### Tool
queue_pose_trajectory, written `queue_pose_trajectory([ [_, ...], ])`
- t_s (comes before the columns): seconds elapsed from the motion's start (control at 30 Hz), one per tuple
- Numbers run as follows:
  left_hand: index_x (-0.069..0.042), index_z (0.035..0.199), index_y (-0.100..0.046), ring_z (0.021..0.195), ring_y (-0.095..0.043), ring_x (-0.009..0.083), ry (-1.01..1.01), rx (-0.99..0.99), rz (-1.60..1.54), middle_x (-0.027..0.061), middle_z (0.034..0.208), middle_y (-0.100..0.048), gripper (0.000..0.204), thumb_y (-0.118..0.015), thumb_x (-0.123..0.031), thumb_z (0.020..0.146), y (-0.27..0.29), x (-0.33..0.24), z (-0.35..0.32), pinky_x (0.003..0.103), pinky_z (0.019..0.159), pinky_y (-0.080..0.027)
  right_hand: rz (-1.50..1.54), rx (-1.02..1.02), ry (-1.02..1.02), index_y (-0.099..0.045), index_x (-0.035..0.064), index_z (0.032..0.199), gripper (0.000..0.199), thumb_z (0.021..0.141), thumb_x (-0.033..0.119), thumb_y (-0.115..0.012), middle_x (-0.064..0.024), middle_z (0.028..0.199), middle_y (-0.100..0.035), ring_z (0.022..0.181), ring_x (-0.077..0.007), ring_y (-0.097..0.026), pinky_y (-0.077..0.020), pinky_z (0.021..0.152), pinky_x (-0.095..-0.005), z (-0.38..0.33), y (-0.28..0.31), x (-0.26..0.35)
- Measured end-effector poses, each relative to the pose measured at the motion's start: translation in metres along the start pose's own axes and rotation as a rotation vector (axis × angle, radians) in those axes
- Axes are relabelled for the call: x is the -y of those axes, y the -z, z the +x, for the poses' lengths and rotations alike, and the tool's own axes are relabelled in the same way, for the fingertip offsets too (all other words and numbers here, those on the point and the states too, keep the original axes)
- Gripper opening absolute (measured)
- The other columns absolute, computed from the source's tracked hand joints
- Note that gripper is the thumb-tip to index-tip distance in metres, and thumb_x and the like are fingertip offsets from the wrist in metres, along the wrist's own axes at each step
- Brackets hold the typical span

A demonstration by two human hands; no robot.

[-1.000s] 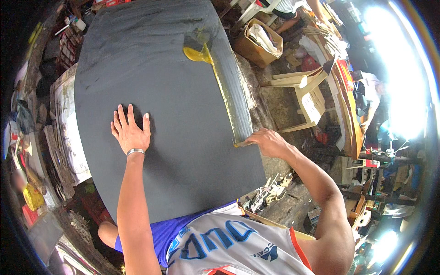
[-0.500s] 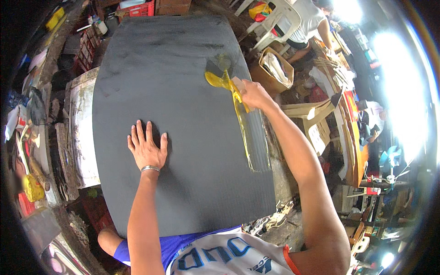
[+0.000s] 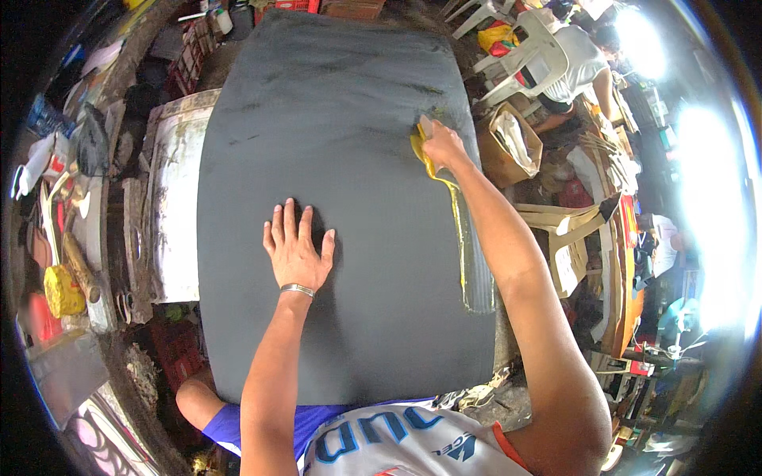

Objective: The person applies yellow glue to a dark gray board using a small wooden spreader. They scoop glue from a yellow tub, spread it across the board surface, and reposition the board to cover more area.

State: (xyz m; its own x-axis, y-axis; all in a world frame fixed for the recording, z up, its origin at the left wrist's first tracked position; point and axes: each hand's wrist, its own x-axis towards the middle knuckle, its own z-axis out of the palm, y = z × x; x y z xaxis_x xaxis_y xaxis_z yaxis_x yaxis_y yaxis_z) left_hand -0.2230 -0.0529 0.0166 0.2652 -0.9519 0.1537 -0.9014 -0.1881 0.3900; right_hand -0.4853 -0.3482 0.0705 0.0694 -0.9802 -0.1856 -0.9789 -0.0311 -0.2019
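A large dark grey sheet lies in front of me. My left hand rests flat on it, left of its middle, fingers spread and holding nothing. Near the sheet's far right edge, my right hand grips a small flat spreader, mostly hidden by the fingers. Thick yellow glue is gathered against the spreader. From there a thin yellow line of glue runs back along the right side toward me, beside a ridged, shiny strip.
To the right stand a cardboard box with pale material inside and a white plastic chair. A person sits beyond it. On the left are a white board and a cluttered bench with a yellow-wrapped mallet-like tool.
The whole view has shifted, so the sheet appears farther right. My right hand has moved slightly left over the sheet, and the wide yellow glue puddle is now drawn in beside the spreader.
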Motion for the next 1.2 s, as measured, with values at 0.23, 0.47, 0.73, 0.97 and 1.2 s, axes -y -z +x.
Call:
queue_pose_trajectory([
  [0.23,-0.012,0.149,-0.061,0.159,-0.032,0.0340,-0.005,-0.020,0.105,0.0144,0.167,-0.043,0.058,-0.059,-0.047,0.104,0.044,0.082,-0.016,0.058,0.131,-0.016,0.152,0.052,0.145,-0.056,0.0066,0.135,0.051,0.087,0.019,-0.065,-0.0279,0.127,-0.072,0.122,-0.0476,-0.068,-0.0553,0.101,-0.0540,-0.027,-0.034,0.122],
  [0.47,-0.009,0.159,-0.051,0.161,-0.029,0.0353,0.134,0.006,0.176,0.0184,0.172,-0.034,0.066,-0.052,-0.049,0.106,0.067,0.134,-0.028,0.053,0.131,-0.024,0.232,0.156,0.169,-0.052,0.0020,0.139,0.055,0.087,0.015,-0.065,-0.0308,0.129,-0.070,0.121,-0.0467,-0.069,-0.0568,0.101,-0.0517,-0.057,-0.056,0.257],
  [0.73,-0.010,0.154,-0.055,0.157,-0.034,0.0365,0.145,-0.042,0.046,0.0168,0.170,-0.038,0.063,-0.059,-0.046,0.103,0.066,0.142,-0.029,0.055,0.126,-0.030,0.251,0.121,0.259,-0.052,-0.0004,0.138,0.054,0.087,0.013,-0.065,-0.0309,0.128,-0.071,0.119,-0.0461,-0.071,-0.0591,0.098,-0.0512,-0.065,-0.085,0.370],
  [0.97,-0.011,0.152,-0.057,0.157,-0.034,0.0342,0.130,-0.103,-0.015,0.0153,0.169,-0.039,0.062,-0.061,-0.046,0.101,0.066,0.148,-0.029,0.054,0.125,-0.030,0.329,0.144,0.226,-0.054,-0.0031,0.133,0.049,0.088,0.012,-0.066,-0.0296,0.122,-0.073,0.098,-0.0423,-0.079,-0.0686,0.067,-0.0453,-0.043,-0.088,0.440],
  [1.2,-0.012,0.150,-0.059,0.157,-0.034,0.0335,0.139,-0.117,-0.047,0.0142,0.168,-0.040,0.061,-0.062,-0.046,0.100,0.068,0.150,-0.029,0.054,0.124,-0.031,0.325,0.051,0.423,-0.053,0.0020,0.147,0.061,0.088,0.015,-0.064,-0.0255,0.134,-0.071,0.116,-0.0419,-0.073,-0.0649,0.088,-0.0489,0.002,-0.079,0.442],
])
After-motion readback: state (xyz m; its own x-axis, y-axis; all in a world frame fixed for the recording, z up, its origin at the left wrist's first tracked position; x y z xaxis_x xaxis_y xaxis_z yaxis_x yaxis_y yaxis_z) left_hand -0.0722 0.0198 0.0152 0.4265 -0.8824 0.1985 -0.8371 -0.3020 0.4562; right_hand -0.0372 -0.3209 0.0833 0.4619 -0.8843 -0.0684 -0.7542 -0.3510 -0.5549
